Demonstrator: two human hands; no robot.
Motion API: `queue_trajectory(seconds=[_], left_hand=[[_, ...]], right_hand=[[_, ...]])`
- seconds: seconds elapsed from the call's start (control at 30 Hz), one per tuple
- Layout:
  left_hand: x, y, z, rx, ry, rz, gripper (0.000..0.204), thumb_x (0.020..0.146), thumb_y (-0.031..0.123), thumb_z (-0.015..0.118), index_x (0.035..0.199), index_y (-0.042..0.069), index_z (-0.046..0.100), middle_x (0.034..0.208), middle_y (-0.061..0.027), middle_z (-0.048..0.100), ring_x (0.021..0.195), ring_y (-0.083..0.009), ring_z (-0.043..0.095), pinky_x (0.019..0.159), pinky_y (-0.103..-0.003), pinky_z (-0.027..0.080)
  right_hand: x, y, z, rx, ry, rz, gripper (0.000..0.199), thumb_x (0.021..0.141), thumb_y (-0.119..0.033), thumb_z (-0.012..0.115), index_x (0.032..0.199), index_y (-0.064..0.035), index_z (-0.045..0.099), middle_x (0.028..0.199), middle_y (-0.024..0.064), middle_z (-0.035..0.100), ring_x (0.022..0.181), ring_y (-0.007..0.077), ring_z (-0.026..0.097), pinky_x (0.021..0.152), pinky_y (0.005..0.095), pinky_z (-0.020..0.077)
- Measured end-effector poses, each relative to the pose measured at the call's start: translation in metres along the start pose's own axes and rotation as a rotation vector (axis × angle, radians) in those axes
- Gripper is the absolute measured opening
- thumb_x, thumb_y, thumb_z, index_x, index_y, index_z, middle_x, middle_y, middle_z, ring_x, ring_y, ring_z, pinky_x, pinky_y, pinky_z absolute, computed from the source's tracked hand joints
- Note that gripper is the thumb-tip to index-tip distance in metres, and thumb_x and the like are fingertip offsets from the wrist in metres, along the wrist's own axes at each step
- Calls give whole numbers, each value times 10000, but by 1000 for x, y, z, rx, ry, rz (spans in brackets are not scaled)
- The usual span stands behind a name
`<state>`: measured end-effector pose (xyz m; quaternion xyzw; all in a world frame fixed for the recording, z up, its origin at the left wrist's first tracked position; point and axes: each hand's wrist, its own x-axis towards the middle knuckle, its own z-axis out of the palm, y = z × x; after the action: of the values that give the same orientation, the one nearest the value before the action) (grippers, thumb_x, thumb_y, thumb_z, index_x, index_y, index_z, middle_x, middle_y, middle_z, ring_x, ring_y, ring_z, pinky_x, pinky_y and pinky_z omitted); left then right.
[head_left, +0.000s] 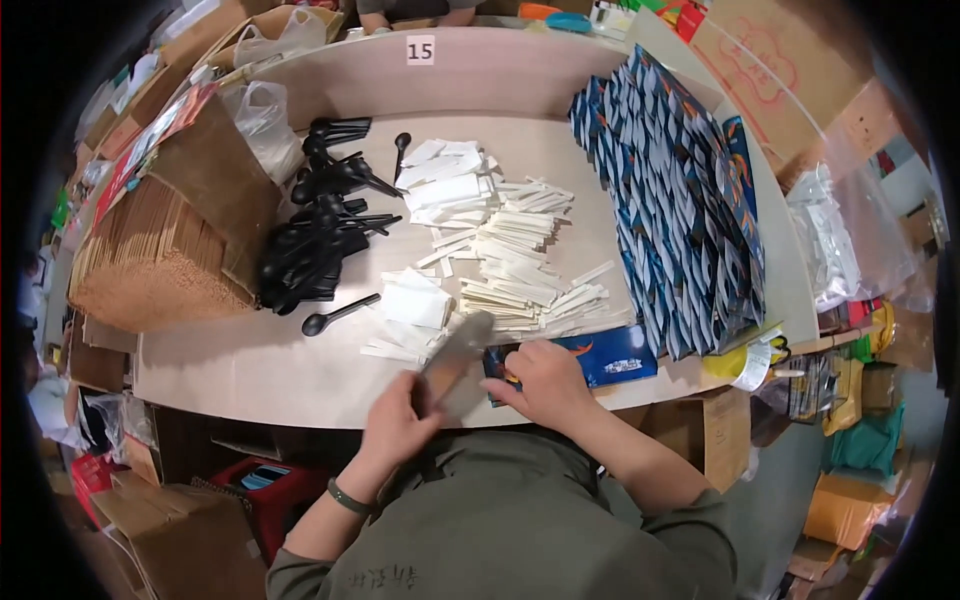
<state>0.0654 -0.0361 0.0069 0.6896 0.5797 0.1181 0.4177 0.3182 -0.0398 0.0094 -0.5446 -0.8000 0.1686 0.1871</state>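
Note:
My left hand is closed round a long, flat grey thing with a rounded far end; motion blurs it, so its kind is unclear. It slants up and away over the table's near edge. Just to its right, my right hand grips the left part of a flat blue printed packet, its thumb toward the grey thing. Beyond both hands lie a heap of thin cream-coloured sticks and white flat paper-like pieces. A single black plastic spoon rests to the left.
Several black spoons are piled at the left, beside a big stack of brown cardboard. A long row of blue packets stands at the right. The table's raised back panel closes off the far side; cardboard boxes surround the table.

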Motion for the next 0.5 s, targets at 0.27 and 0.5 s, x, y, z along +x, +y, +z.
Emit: queue_trajectory(seconds=[0.27,0.5], left_hand=[[-7,-17,-3,289,186,198,672,688,166,831,1286,71,541,1078,-168,583,934,-402,605,795,-449,520],[10,10,-19,435,-117,241,886,612,204,896,1390,44,504,1152,-159,598,1026,-381,602,871,-445,508]], right_hand=[[11,-6,46,-18,-110,358,206,861,-251,601,823,-55,652,743,178,686,731,378,687,631,502,538],[23,-32,62,209,11,373,191,780,-228,627,805,-39,646,769,187,689,743,380,687,643,514,531]])
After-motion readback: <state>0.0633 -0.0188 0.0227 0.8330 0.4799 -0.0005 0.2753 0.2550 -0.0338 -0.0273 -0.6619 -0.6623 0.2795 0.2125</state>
